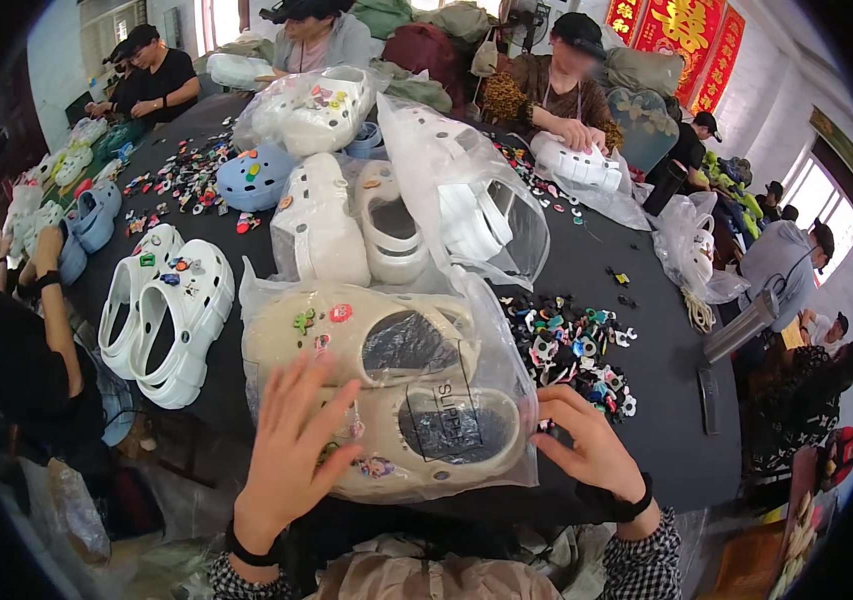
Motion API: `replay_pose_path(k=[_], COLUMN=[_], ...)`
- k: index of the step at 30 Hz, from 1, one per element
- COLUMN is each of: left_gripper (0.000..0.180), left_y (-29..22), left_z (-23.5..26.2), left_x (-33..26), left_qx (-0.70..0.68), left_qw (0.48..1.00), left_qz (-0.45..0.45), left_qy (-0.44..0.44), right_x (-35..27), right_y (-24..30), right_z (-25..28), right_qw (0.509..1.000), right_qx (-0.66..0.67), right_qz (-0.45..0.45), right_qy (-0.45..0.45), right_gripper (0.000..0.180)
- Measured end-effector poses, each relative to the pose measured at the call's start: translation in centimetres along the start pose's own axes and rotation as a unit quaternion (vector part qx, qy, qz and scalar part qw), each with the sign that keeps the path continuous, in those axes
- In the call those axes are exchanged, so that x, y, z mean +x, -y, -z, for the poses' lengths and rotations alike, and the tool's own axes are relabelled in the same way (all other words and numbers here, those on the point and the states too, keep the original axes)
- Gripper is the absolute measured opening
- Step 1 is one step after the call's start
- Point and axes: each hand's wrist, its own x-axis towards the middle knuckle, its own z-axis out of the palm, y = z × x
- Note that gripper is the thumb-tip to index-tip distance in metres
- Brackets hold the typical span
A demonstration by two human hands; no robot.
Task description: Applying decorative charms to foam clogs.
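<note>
In front of me a pair of beige clogs [347, 335] with colourful charms lies side by side in a clear plastic bag [512, 365]. My left hand [292, 440] is open, its fingers spread over the toe end of the nearer clog. At the heel end, my right hand [587, 440] rests by the bag's edge, thumb and fingers apart; whether it touches the plastic is hard to make out. Just beyond, white clogs [322, 225] in clear bags are piled up. To the left stands an unbagged pair of white clogs [182, 320] with charms on top.
Loose charms [577, 350] lie heaped right of the bag, and more charms [187, 170] are scattered at the far left. A blue clog [252, 180] sits by the pile. Across the dark table [667, 330], a person [567, 100] handles a bagged white clog. Another person's arm [52, 300] is at left.
</note>
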Motion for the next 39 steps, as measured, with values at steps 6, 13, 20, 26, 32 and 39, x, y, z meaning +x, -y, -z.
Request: replay_pose_path(k=[6, 13, 20, 26, 32, 39], left_gripper=[0.054, 0.051, 0.045, 0.046, 0.041, 0.028], left_y=[3.6, 6.9, 5.2, 3.2, 4.7, 7.9], left_z=[0.3, -1.2, -2.9, -2.5, -4.2, -2.5], left_x=[-4.1, -5.4, -3.6, -2.8, -3.7, -5.4], left_qx=[-0.064, -0.227, -0.363, -0.505, -0.585, -0.536], left_qw=[0.964, 0.912, 0.837, 0.752, 0.669, 0.634], left_qz=[0.202, 0.320, 0.352, 0.303, 0.348, 0.330], left_qy=[-0.161, -0.120, -0.210, -0.295, -0.298, -0.450], right_x=[0.5, 4.0, 6.4, 7.8, 6.5, 4.7], right_y=[-1.8, 1.0, 1.1, -0.1, -0.2, 3.3], right_z=[2.2, 0.3, 0.1, 0.2, -1.1, 0.4], right_qw=[0.988, 0.981, 0.963, 0.947, 0.920, 0.953], right_qx=[0.123, -0.082, -0.177, -0.219, -0.364, -0.287], right_qz=[0.048, 0.070, 0.070, 0.103, 0.064, 0.096], right_qy=[0.083, 0.160, 0.193, 0.211, 0.128, -0.006], right_gripper=[0.044, 0.062, 0.065, 0.062, 0.031, 0.019])
